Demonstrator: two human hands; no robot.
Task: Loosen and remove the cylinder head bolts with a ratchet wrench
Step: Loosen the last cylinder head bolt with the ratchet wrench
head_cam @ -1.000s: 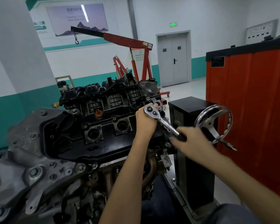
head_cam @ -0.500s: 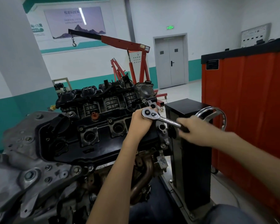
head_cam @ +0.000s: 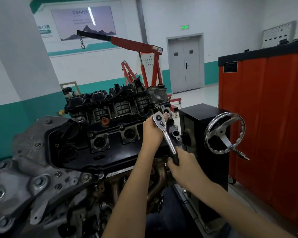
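Chrome ratchet wrench (head_cam: 165, 134) stands with its head on the right end of the engine (head_cam: 100, 143), where the left hand (head_cam: 151, 133) curls its fingers round that head and the right hand (head_cam: 185, 166) clenches the black grip at the near end; the bolt beneath is hidden. Just right of the engine, close to the handle, stand a black pedestal (head_cam: 205, 112) and its handwheel (head_cam: 224, 133), a red cabinet (head_cam: 268, 109) beyond; behind the engine a red hoist (head_cam: 136, 47) stands on pale floor near a grey door (head_cam: 186, 66)
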